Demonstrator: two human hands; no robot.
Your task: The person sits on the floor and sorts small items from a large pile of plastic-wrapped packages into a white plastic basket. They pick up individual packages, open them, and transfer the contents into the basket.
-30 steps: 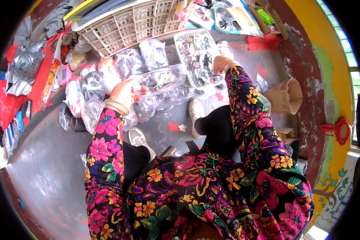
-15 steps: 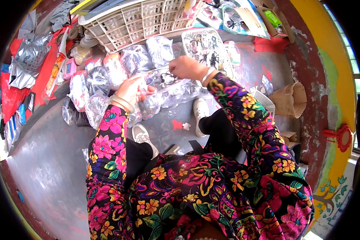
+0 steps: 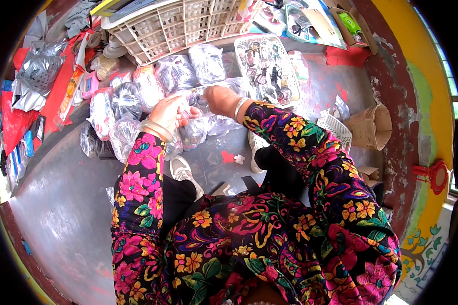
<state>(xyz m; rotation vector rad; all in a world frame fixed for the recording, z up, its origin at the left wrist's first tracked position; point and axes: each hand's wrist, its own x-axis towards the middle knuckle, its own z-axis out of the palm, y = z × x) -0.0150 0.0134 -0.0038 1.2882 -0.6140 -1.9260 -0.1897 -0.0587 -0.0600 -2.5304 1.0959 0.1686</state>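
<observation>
My left hand [image 3: 169,114] grips the near edge of a clear plastic bag [image 3: 197,99], its fingers curled round the film. Close to its right, my right hand [image 3: 222,100] is closed at the same bag, fingertips turned down and hidden; what they hold, if anything, does not show. Small dark items lie inside the bag, too unclear to name. Beyond my right hand stands a pale shallow tray [image 3: 239,42] of small dark looped pieces, some like hair ties. Packed clear bags [image 3: 175,72] with dark contents surround my hands.
A big cream plastic crate [image 3: 188,23] stands at the far side. Right of my hands are a small white basket [image 3: 336,133] and an open brown cardboard box [image 3: 375,127]. Red sheets and grey bags [image 3: 39,71] lie at the far left. My shoes [image 3: 184,174] are near the bags.
My right hand has moved left and slightly nearer, from beside the tray to the bag close to my left hand. The left hand keeps its hold, almost still.
</observation>
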